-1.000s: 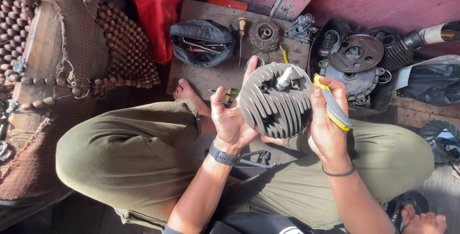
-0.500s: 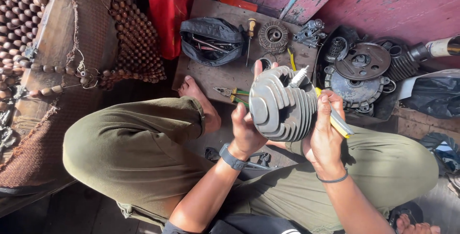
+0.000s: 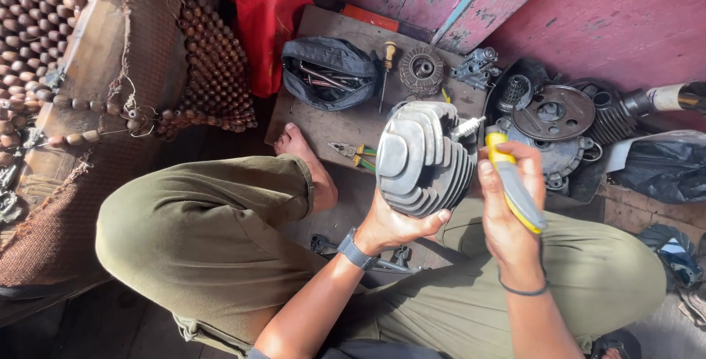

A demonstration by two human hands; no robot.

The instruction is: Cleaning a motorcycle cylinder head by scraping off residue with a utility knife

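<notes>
I sit cross-legged in olive trousers. My left hand (image 3: 393, 225) cups a grey finned engine cylinder head (image 3: 423, 157) from below and holds it above my lap, fins turned on edge. A spark plug (image 3: 468, 127) sticks out of its right side. My right hand (image 3: 507, 208) grips a tool with a yellow and grey handle (image 3: 512, 188) whose tip points at that plug. A dark watch sits on my left wrist and a thin band on my right.
A wooden board (image 3: 323, 127) ahead carries an open black tool pouch (image 3: 329, 74), a screwdriver (image 3: 386, 65), a round clutch part (image 3: 421, 70) and green-handled pliers (image 3: 354, 152). Engine cases (image 3: 553, 125) lie right, a beaded seat cover (image 3: 110, 72) left, a black bag (image 3: 654, 171) far right.
I have turned the cylinder head from face-on to edge-on, so its fins now show from the side. My right hand has brought the tool tip up against the spark plug.
</notes>
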